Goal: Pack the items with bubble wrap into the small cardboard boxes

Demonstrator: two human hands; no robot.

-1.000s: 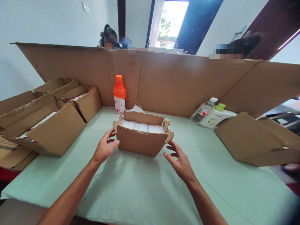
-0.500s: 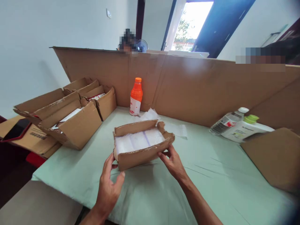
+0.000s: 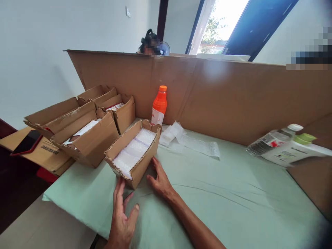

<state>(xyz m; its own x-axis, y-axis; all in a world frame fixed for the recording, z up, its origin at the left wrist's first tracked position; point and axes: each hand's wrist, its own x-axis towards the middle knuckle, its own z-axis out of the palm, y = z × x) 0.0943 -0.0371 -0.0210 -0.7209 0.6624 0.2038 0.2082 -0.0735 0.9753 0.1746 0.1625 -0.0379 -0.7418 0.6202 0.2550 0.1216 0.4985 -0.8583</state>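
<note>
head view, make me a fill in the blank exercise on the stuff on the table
1. The cap of the clear bottle is ____.
2. In the picture, loose bubble wrap lies to the ____ of the box between the hands.
3. The right hand is closer to the orange bottle than the ____ hand.
4. The tablecloth is pale ____.

Missing words: white; right; left; green

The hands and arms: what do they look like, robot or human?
Human. The left hand and right hand wear no gloves; no rings, watch, cables or markings show. The right forearm has no sleeve in view; the left is mostly out of frame.
</note>
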